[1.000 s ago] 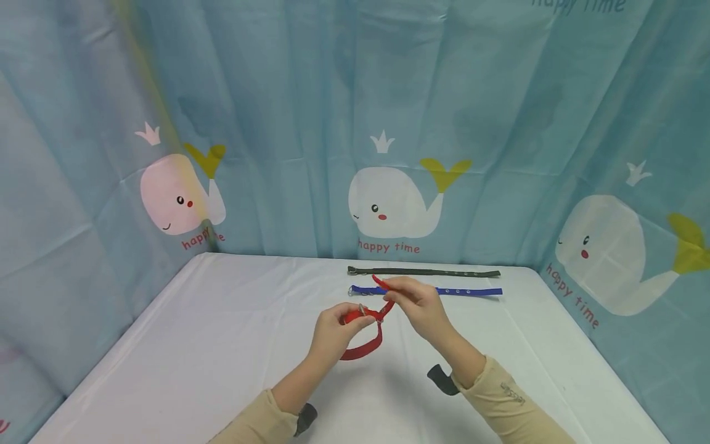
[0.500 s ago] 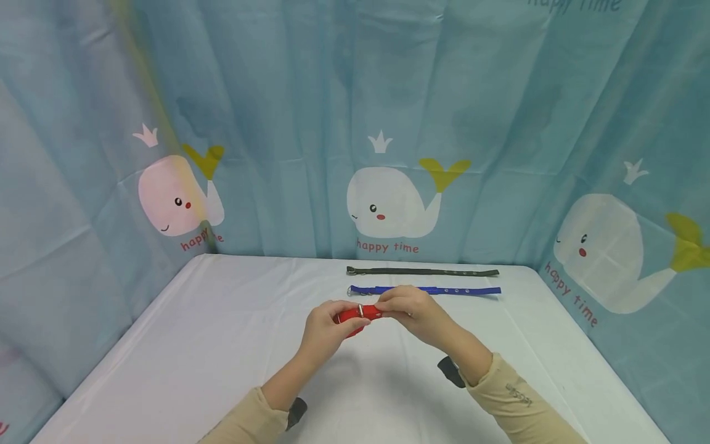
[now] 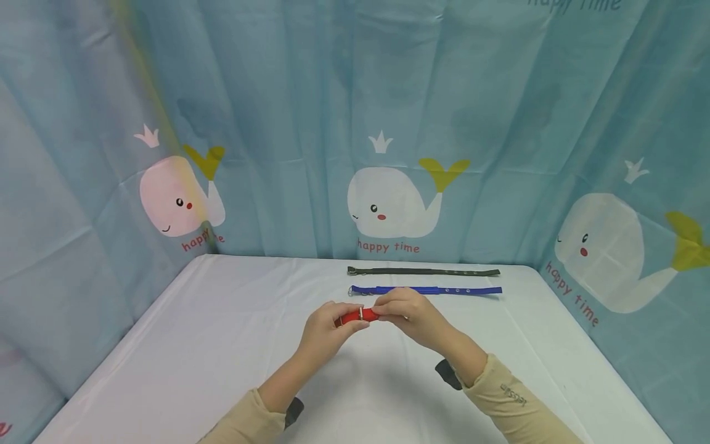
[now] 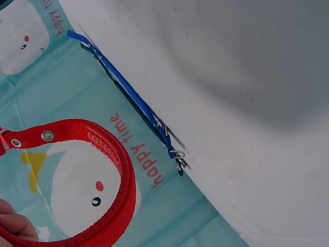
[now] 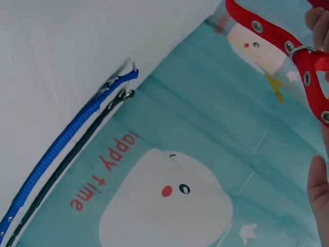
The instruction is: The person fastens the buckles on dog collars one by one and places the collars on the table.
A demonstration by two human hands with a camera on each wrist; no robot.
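Observation:
Both hands hold a red pet collar raised over the table. My left hand pinches it beside a silver buckle, thumb below and fingers above. Right beside the buckle, fingers of my right hand pinch the strap's other side. In the left wrist view the collar forms a round loop with metal eyelets along it. From the right wrist, the strap passes at a metal ring, with a holed end hanging past it. Fingers hide part of the strap in the head view.
A blue collar lies stretched out on the white table, just beyond the hands. Behind it a dark green collar lies parallel, near the back edge. A light blue whale-print curtain stands around the table.
My right hand has come down and left from holding the strap's tip up, and now pinches close to the buckle. The loop hanging below the hands no longer shows in the head view.

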